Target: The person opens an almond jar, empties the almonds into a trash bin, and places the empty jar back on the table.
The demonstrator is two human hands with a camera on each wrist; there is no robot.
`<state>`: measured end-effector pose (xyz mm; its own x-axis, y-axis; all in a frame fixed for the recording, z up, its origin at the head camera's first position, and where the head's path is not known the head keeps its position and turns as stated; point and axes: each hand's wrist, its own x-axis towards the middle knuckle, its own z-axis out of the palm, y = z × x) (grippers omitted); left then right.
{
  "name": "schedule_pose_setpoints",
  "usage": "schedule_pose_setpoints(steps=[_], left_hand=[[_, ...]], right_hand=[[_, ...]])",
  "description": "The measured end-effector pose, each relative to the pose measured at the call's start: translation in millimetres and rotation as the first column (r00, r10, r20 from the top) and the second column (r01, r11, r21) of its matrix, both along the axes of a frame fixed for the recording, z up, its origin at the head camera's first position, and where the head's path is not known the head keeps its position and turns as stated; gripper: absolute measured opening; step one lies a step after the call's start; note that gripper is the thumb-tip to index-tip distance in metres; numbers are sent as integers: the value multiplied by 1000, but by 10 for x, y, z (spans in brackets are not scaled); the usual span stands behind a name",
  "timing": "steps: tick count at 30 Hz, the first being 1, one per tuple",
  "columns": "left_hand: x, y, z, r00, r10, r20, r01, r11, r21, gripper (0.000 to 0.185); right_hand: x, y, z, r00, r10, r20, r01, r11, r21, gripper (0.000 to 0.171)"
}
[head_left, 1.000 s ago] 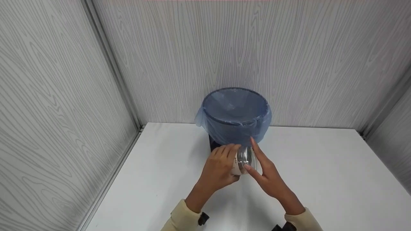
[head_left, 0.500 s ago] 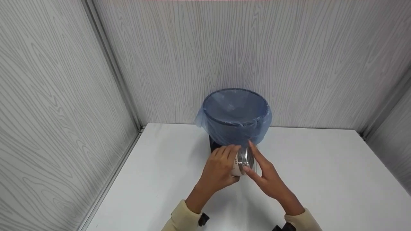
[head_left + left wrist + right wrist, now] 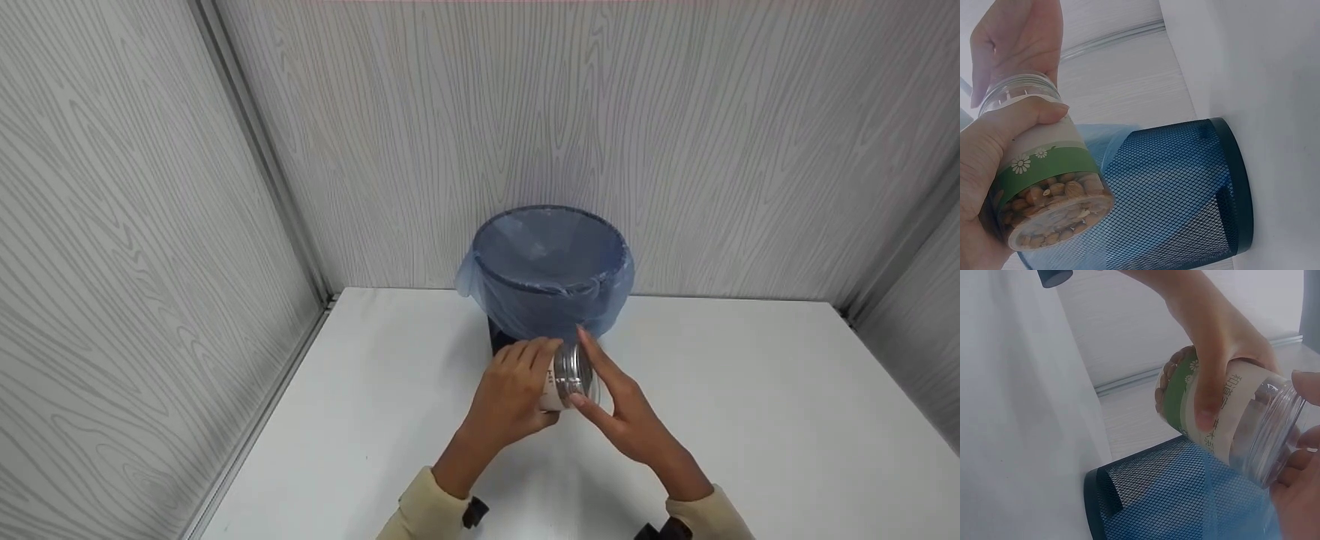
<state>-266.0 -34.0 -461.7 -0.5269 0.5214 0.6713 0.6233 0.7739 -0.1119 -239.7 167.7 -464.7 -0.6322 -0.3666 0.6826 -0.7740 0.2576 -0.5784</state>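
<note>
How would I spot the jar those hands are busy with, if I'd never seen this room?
Find the blue-lined mesh bin at the back of the white table. Just in front of it, the left hand grips a clear jar lying sideways, the right hand at its mouth. Its green daisy label and nuts inside mark it out.

White tabletop (image 3: 750,390) beneath grip, spreading to both sides. Grey wood-grain wall panels (image 3: 600,112) behind and beside it; metal corner strips (image 3: 262,165) far left and far right. Even, soft light.
</note>
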Motion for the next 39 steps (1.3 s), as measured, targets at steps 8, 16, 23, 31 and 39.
schedule_pose_setpoints(steps=[8,16,23,31,39], left_hand=[[-4,2,-1,1000,-3,13,3,1000,0,96],[4,6,-3,1000,-2,15,2,1000,5,94],[9,6,9,1000,10,12,-10,1000,-6,93],[4,7,5,1000,7,11,-7,1000,-12,92],[10,8,10,1000,-9,12,9,1000,-6,93]], right_hand=[[130,-38,208,999,31,-6,-31,1000,2,77],[22,20,58,996,-19,91,15,999,42,79],[-47,48,-57,981,-57,187,52,998,30,79],[-79,69,-83,987,-42,152,39,999,25,82],[-72,115,-44,995,-13,96,6,998,70,85]])
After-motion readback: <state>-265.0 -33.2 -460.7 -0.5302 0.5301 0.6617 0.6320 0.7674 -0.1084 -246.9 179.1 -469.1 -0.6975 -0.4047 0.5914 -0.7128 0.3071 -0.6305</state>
